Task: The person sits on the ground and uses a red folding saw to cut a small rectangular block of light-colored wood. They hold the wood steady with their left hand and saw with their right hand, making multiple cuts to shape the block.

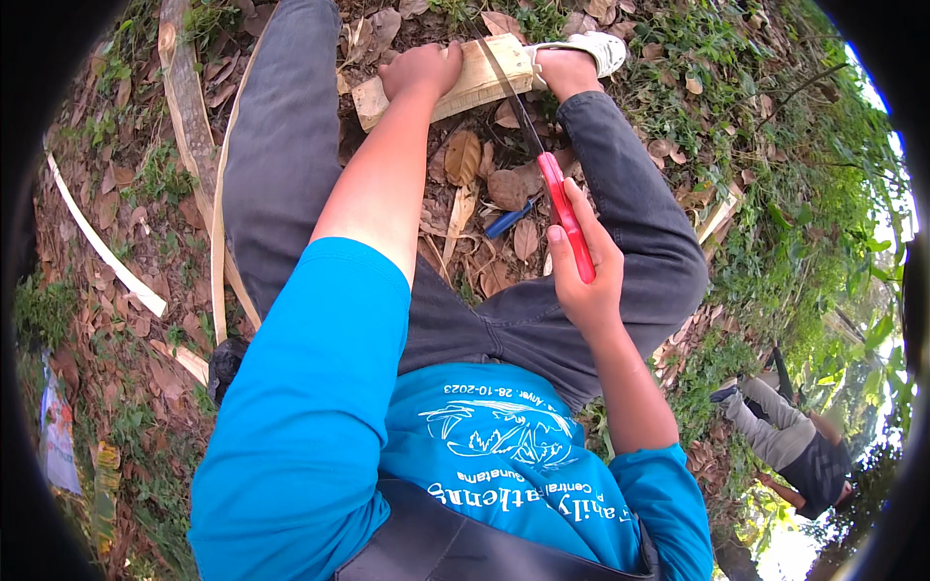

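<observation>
A squared block of pale wood (pixel 475 79) lies across the leaf-strewn ground between my feet. My left hand (pixel 422 72) grips its left part from above, with the fingers folded over the top. In my right hand (pixel 593 257) is the red handle of a hand saw (pixel 564 208). The saw's thin dark blade lies slantwise across the block's top, to the right of my left hand. Its teeth are too small to make out. On the ground near the saw handle rests a blue-handled tool (pixel 511 219), its kind unclear.
My shoe (pixel 601 53) is close to the block's right end. Dry leaves and low plants cover the ground. At left lie a long branch (pixel 184 97) and a curved pale strip (pixel 102 242). Another person (pixel 794 445) is bent over in the background at right.
</observation>
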`<move>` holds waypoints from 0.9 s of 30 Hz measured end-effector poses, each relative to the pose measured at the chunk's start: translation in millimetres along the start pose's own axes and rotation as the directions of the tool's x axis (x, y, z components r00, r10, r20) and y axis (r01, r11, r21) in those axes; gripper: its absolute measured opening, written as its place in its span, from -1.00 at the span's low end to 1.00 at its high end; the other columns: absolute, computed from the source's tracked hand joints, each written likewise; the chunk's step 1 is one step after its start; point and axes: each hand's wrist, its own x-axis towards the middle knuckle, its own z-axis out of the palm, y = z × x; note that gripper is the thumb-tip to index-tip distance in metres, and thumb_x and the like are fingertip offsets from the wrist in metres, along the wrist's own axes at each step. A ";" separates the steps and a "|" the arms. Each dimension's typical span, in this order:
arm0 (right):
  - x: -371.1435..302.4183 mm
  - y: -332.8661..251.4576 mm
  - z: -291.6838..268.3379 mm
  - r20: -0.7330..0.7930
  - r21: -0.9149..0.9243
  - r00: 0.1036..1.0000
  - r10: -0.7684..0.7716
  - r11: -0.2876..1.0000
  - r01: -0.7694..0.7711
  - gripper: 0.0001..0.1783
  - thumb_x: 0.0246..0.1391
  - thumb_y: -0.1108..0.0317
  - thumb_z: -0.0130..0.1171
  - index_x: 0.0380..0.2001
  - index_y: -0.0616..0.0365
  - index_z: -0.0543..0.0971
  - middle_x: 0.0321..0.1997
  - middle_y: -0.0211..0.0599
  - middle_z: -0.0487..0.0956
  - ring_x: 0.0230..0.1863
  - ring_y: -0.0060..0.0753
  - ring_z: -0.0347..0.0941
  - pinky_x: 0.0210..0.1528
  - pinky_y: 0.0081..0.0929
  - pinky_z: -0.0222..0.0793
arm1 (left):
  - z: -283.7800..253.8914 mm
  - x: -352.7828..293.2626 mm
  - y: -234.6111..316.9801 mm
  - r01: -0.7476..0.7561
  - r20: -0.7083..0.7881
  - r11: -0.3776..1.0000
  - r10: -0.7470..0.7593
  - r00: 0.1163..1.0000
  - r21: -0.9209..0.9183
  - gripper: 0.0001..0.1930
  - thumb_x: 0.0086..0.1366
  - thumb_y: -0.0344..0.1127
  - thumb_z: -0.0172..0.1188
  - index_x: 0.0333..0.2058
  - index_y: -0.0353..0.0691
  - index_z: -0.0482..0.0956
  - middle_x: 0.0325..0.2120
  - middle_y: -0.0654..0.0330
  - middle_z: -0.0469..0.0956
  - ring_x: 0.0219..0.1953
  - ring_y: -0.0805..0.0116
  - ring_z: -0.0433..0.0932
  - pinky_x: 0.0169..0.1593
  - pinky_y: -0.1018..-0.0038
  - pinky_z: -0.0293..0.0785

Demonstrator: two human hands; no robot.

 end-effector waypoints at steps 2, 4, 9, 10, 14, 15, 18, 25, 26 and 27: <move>-10.5 -10.9 -7.8 0.014 -0.038 1.000 0.014 0.999 -0.013 -0.41 0.31 0.49 0.16 0.39 0.24 0.41 0.17 -0.02 0.65 0.09 -0.51 0.57 0.15 -0.54 0.39 | 0.1 9.2 -2.8 0.018 0.046 1.000 -0.018 0.999 0.000 -0.30 0.46 0.32 -0.30 0.21 0.04 0.60 0.15 0.06 0.63 0.22 0.02 0.57 0.31 -0.07 0.30; -23.1 -23.5 -19.3 0.030 -0.062 0.999 0.028 0.998 -0.026 -0.42 0.32 0.48 0.17 0.39 0.27 0.40 0.17 0.00 0.65 0.08 -0.49 0.58 0.15 -0.53 0.40 | 2.7 14.0 -4.6 0.023 0.052 1.000 -0.023 0.998 0.002 -0.30 0.46 0.32 -0.31 0.22 0.04 0.59 0.15 0.05 0.62 0.23 0.02 0.56 0.31 -0.07 0.31; -27.5 -30.0 -41.2 0.032 -0.058 0.999 -0.004 0.998 0.006 -0.43 0.32 0.48 0.17 0.37 0.35 0.40 0.14 -0.03 0.66 0.06 -0.47 0.58 0.16 -0.53 0.38 | 4.7 11.2 -5.0 -0.003 0.028 1.000 0.003 1.000 -0.031 -0.32 0.48 0.28 -0.31 0.20 0.00 0.61 0.14 0.06 0.63 0.21 0.02 0.57 0.37 -0.10 0.23; -25.7 -30.0 -43.2 0.051 -0.037 0.998 0.044 0.998 -0.042 -0.43 0.33 0.48 0.17 0.37 0.35 0.40 0.12 -0.04 0.66 0.04 -0.51 0.57 0.15 -0.54 0.38 | 6.7 14.9 -6.7 -0.010 0.029 1.000 0.011 1.000 -0.023 -0.31 0.49 0.30 -0.32 0.22 0.02 0.60 0.15 0.05 0.62 0.22 0.01 0.57 0.35 -0.10 0.26; -14.7 -25.8 -29.3 0.049 -0.048 0.999 -0.008 0.999 0.010 -0.43 0.33 0.47 0.15 0.37 0.33 0.41 0.10 -0.08 0.66 -0.05 -0.58 0.55 0.08 -0.58 0.40 | 10.1 21.6 -7.4 0.006 0.037 0.999 -0.004 0.999 -0.047 -0.34 0.49 0.24 -0.28 0.16 -0.04 0.64 0.14 0.06 0.63 0.20 0.02 0.58 0.42 -0.17 0.14; -13.1 -27.0 -24.6 0.047 -0.055 0.999 -0.009 0.998 0.011 -0.43 0.33 0.47 0.15 0.37 0.32 0.41 0.09 -0.09 0.66 -0.07 -0.60 0.54 0.06 -0.59 0.41 | 9.9 19.6 -6.6 0.001 0.023 0.999 0.000 1.000 -0.045 -0.34 0.49 0.25 -0.28 0.16 -0.03 0.64 0.13 0.06 0.63 0.19 0.02 0.58 0.41 -0.16 0.15; 8.7 -13.6 -11.0 0.004 0.000 1.000 -0.009 1.000 0.009 -0.44 0.33 0.48 0.15 0.38 0.29 0.42 0.03 -0.18 0.66 -0.14 -0.65 0.49 -0.01 -0.62 0.41 | 10.2 12.0 -4.4 -0.007 0.000 0.999 0.007 1.000 -0.036 -0.34 0.49 0.25 -0.28 0.15 -0.02 0.65 0.12 0.07 0.65 0.19 0.04 0.59 0.39 -0.13 0.17; 54.8 -1.3 2.2 0.002 0.128 1.000 -0.004 0.992 0.004 -0.48 0.34 0.48 0.16 0.35 0.26 0.46 0.00 -0.31 0.64 -0.16 -0.72 0.44 -0.04 -0.67 0.40 | 11.1 14.6 -6.7 0.000 -0.017 0.999 0.000 1.000 -0.033 -0.34 0.48 0.26 -0.27 0.14 0.00 0.67 0.10 0.08 0.66 0.18 0.07 0.60 0.35 -0.07 0.23; 54.9 -1.1 2.2 0.001 0.116 1.000 -0.013 0.993 0.012 -0.48 0.34 0.48 0.16 0.35 0.26 0.46 -0.01 -0.31 0.64 -0.17 -0.72 0.44 -0.04 -0.67 0.40 | 11.9 15.5 -8.0 0.000 -0.022 0.999 -0.001 1.000 -0.038 -0.34 0.48 0.26 -0.27 0.14 0.00 0.67 0.10 0.07 0.66 0.18 0.07 0.59 0.35 -0.06 0.23; 54.6 -0.8 2.1 0.000 0.105 1.000 -0.020 0.994 0.020 -0.48 0.34 0.48 0.16 0.35 0.26 0.46 -0.02 -0.31 0.64 -0.18 -0.72 0.44 -0.05 -0.68 0.39 | 13.0 14.7 -8.1 0.003 -0.032 0.999 -0.004 0.999 -0.032 -0.34 0.48 0.26 -0.26 0.13 0.00 0.67 0.09 0.08 0.66 0.18 0.08 0.60 0.35 -0.06 0.23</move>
